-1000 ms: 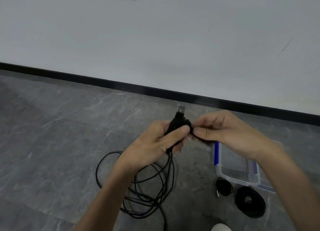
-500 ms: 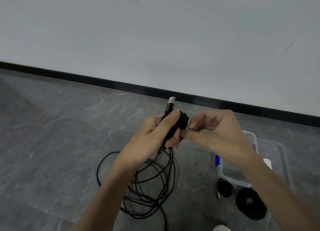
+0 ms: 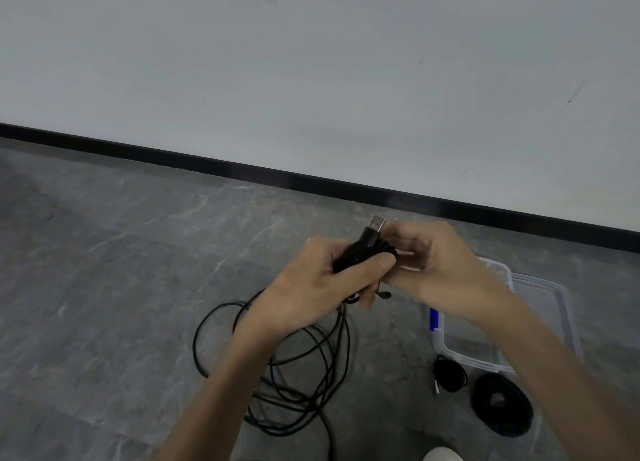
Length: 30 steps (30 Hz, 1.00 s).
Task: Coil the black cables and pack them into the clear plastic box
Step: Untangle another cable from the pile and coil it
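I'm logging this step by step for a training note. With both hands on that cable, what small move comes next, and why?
Probably another wrap: the left hand grips a small bundle with the USB plug sticking up, the right hand pinches beside it, and loose cable sprawls on the floor.

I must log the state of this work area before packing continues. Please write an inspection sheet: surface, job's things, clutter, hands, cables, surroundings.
Surface: grey marbled floor, no table seen.
Job's things: clear plastic box open on the floor at right, partly hidden by the right forearm; contents cannot be told. Small coiled cable and large coiled cable lie on the floor in front of it, outside the box.
Clutter: a white object at the bottom edge, unclear what.
Hands: left hand grips the cable bundle, USB plug sticking up; right hand fingers pinch at the bundle.
Cables: loose cable hangs from the bundle in tangled loops onto the floor.
Surroundings: white wall, black baseboard.
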Tool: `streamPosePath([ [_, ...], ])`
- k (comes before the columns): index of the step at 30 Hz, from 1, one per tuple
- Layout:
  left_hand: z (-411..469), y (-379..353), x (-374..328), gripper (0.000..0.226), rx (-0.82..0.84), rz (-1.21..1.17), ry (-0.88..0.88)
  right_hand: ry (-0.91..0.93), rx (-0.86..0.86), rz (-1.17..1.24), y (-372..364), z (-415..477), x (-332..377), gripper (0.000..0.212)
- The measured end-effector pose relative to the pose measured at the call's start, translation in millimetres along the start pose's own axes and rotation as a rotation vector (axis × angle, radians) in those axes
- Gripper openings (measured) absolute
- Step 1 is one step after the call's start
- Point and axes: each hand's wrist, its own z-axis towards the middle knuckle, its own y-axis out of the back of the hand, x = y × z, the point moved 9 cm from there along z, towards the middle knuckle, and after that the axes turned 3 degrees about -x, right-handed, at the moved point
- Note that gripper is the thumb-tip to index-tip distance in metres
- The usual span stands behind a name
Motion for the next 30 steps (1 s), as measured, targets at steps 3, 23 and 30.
streamPosePath([
  [3,1,10,-1,0.042,-0.093,0.035,-0.017,0.041,-0.059,-0.063,4,-1,4,0.029],
  [23,1,10,3,0.033,-0.346,0.052,0.044,-0.018,-0.267,-0.225,-5,2,-6,0.017],
  [30,2,0,0,0.023,-0.218,0.066,0.039,-0.030,-0.260,-0.247,-2,-1,-2,0.026],
])
